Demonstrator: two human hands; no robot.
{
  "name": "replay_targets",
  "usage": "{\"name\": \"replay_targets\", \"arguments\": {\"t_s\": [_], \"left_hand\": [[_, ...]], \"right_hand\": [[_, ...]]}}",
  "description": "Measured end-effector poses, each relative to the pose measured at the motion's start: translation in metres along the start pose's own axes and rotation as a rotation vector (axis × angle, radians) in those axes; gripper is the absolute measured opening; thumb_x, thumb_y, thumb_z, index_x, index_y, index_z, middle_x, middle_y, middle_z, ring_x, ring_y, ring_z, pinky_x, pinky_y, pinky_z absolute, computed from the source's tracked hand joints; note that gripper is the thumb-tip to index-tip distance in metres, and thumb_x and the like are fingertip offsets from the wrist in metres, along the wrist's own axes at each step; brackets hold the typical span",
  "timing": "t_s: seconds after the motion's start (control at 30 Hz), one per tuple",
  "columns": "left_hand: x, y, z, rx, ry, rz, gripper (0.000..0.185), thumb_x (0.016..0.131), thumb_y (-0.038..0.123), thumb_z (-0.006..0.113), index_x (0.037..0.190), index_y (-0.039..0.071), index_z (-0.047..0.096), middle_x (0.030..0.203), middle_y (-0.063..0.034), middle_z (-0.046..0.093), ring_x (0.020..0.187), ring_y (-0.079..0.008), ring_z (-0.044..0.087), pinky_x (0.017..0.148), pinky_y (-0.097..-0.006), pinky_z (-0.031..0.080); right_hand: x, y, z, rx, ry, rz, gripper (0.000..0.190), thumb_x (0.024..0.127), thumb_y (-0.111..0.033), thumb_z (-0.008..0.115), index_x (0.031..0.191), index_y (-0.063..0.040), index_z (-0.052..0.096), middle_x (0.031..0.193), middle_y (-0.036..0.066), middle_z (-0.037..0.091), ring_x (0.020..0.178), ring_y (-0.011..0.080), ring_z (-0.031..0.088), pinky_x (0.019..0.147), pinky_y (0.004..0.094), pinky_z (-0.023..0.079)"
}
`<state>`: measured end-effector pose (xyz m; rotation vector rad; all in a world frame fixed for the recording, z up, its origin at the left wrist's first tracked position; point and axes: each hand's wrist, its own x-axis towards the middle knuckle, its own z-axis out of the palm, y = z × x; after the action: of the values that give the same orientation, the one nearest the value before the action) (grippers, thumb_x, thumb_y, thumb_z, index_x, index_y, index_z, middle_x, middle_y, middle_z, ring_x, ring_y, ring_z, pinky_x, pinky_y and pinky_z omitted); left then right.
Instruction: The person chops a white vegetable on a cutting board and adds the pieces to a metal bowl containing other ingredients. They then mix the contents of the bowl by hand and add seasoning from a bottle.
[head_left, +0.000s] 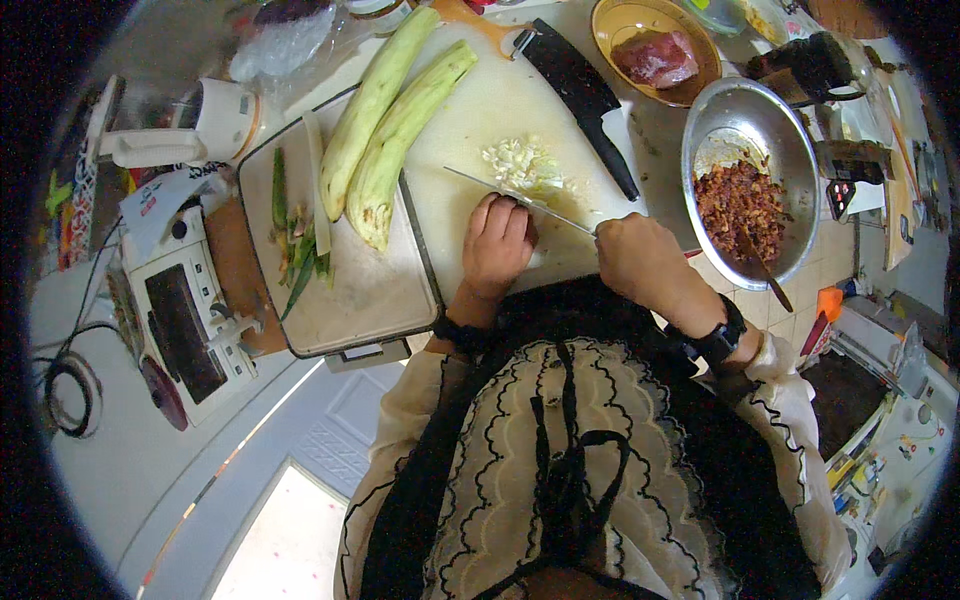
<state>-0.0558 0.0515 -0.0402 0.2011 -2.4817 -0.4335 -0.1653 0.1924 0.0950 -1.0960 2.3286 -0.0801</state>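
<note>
In my right hand is the handle of a kitchen knife. Its thin blade, seen nearly edge-on, slants up and left across a white cutting board. My left hand rests on the board on the near side of the blade, fingers curled and fingertips close to it; whether anything lies under them is hidden. Just beyond the blade is a small heap of finely chopped pale vegetable, perhaps garlic or scallion white. Two long peeled pale-green vegetables, apparently eggplants, lie across the board's left side and a tray.
A black cleaver and an orange-handled peeler lie at the back. Raw meat fills a brown bowl. A steel basin holds a chopped reddish-brown mixture and a spoon. Green trimmings lie on the tray.
</note>
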Motion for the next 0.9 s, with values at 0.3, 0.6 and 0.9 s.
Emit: {"name": "replay_targets", "arguments": {"t_s": [0.3, 0.6, 0.9], "left_hand": [[0.007, 0.0, -0.007, -0.124, -0.03, -0.055, 0.022, 0.069, 0.005, 0.062, 0.09, 0.0, 0.059, 0.097, -0.0142, 0.056, 0.097, -0.0344, 0.052, 0.089, -0.0426, 0.044], [-0.011, 0.002, -0.016, -0.158, -0.134, -0.088, 0.031, 0.072, 0.014, 0.069, 0.098, 0.002, 0.057, 0.105, -0.0144, 0.051, 0.098, -0.035, 0.05, 0.087, -0.044, 0.043], [-0.004, 0.003, -0.004, -0.158, -0.071, -0.121, 0.039, 0.065, 0.011, 0.067, 0.102, 0.003, 0.057, 0.109, -0.0157, 0.051, 0.104, -0.0363, 0.047, 0.094, -0.0465, 0.039]], "right_hand": [[0.045, -0.003, 0.036, -0.042, 0.101, -0.108, 0.019, 0.077, -0.017, 0.057, 0.076, -0.001, 0.067, 0.073, 0.021, 0.065, 0.071, 0.035, 0.066, 0.065, 0.0433, 0.054], [0.042, 0.013, 0.02, 0.009, 0.121, -0.069, 0.024, 0.078, -0.023, 0.058, 0.079, 0.0, 0.067, 0.076, 0.024, 0.064, 0.072, 0.0385, 0.065, 0.068, 0.0457, 0.053], [0.02, 0.012, 0.008, -0.002, 0.184, -0.059, 0.02, 0.081, -0.017, 0.054, 0.076, 0.001, 0.064, 0.069, 0.024, 0.062, 0.067, 0.0398, 0.063, 0.063, 0.0471, 0.052]]}}
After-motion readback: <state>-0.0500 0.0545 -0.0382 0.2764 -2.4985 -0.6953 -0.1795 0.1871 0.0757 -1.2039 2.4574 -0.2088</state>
